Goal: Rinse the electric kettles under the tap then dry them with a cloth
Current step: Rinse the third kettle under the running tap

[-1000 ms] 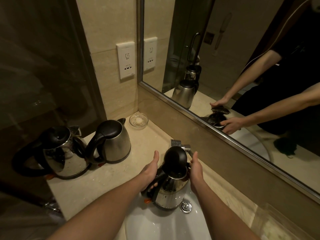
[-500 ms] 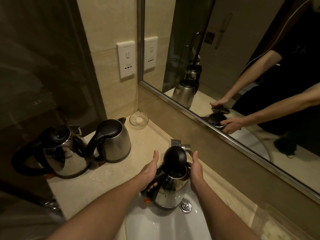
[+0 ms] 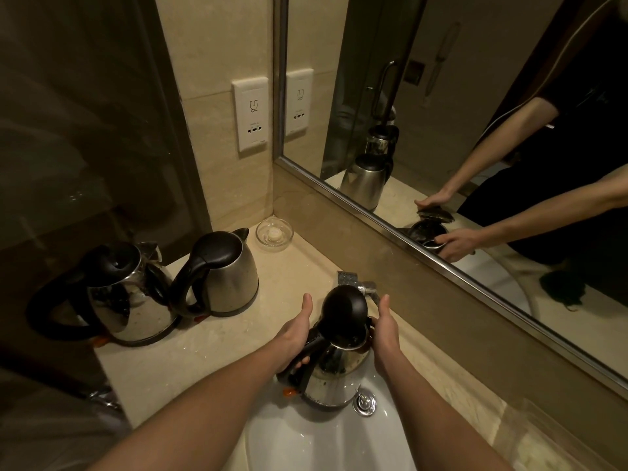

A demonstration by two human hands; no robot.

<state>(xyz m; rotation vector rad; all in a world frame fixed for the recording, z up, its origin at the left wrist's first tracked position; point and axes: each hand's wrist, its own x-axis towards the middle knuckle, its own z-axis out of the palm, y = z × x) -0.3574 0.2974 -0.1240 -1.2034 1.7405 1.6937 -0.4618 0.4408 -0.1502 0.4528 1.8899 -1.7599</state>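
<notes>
A steel kettle [image 3: 334, 375] with its black lid raised stands in the white sink [image 3: 306, 440], under the chrome tap [image 3: 360, 283]. My left hand [image 3: 294, 334] grips its black handle. My right hand [image 3: 385, 334] presses against the kettle's right side near the rim. Two more steel kettles stand on the counter to the left: a shiny one [image 3: 125, 297] at the far left and a matt one [image 3: 227, 277] beside it, both with lids down. I cannot see running water.
A small glass dish [image 3: 274, 233] sits in the counter's back corner. A wall socket [image 3: 250, 113] is above it. The mirror [image 3: 475, 130] runs along the right wall. The sink's drain plug [image 3: 365, 402] lies just right of the kettle's base.
</notes>
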